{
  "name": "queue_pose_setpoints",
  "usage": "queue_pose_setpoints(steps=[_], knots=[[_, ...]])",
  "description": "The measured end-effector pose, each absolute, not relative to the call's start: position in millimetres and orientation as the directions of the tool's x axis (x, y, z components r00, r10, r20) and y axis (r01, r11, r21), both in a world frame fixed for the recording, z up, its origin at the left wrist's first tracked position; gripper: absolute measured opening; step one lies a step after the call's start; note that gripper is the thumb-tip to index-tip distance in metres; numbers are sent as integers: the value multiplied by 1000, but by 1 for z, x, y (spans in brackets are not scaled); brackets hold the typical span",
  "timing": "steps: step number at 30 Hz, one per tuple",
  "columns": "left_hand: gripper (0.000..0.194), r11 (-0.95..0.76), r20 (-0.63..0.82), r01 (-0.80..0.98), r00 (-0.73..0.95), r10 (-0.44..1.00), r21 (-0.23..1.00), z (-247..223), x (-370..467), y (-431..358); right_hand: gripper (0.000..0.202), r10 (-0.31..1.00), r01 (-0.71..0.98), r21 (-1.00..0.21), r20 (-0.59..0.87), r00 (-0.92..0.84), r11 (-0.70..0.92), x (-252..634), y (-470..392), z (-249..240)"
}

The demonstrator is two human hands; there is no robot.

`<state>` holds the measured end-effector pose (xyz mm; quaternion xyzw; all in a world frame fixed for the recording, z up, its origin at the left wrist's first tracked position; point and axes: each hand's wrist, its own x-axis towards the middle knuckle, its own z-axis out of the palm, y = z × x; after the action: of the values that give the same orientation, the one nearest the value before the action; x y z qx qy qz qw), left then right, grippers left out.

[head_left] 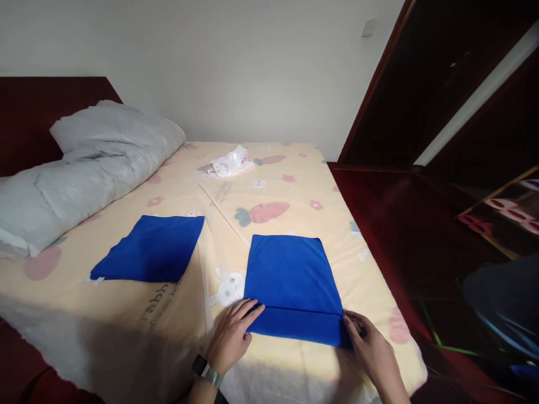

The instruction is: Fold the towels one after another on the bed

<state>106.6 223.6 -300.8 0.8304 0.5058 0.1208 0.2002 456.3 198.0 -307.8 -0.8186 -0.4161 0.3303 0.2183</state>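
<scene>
A blue cloth [292,272] lies on the bed before me, its near edge folded over into a strip that runs between my hands. My left hand [231,331] rests on the strip's left end, fingers stretched out and lying on the fabric, with a watch on the wrist. At the opposite end, my right hand [368,339] pinches the cloth's right edge between thumb and fingers; the fingertips are partly hidden. To the left, a second blue cloth [154,247] is spread out apart from both hands, with small white tags at its near left corner.
A patterned sheet [269,188] covers the bed. Grey bedding [96,163] is heaped at the left against a dark headboard [50,92]. A crumpled white plastic bag [231,163] sits near the wall. Right of the bed are dark red floor and a rack with slippers [511,210].
</scene>
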Motion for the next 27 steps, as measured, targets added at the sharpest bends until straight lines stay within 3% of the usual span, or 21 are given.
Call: queue_pose_setpoints(steps=[4,12,15,17,19,21,23,27], knots=[[96,-446,14,774,493,870,450,-300,103,223,61,827,535,-637,-351,439,-554,454,200,-307],[60,-357,47,720,413,910,595,-294,93,224,52,844,520,-689,-266,467,-505,455,201,-318],[55,-327,55,714,376,925,620,-292,92,225,48,925,619,-731,-45,377,-288,452,199,-315],[51,-306,55,708,354,934,636,-292,91,226,45,977,714,-695,83,198,-86,450,197,-313],[47,-287,52,702,336,940,652,-293,90,226,47,995,767,-639,103,5,62,450,194,-313],[42,-266,50,700,313,948,663,-294,90,227,52,992,783,-610,96,-79,121,453,191,-315],[36,-239,47,700,282,958,673,-296,89,227,50,994,776,-622,93,-56,102,458,189,-318],[34,-140,17,689,182,983,711,-299,93,228,49,994,695,-712,-26,110,-95,461,190,-316]])
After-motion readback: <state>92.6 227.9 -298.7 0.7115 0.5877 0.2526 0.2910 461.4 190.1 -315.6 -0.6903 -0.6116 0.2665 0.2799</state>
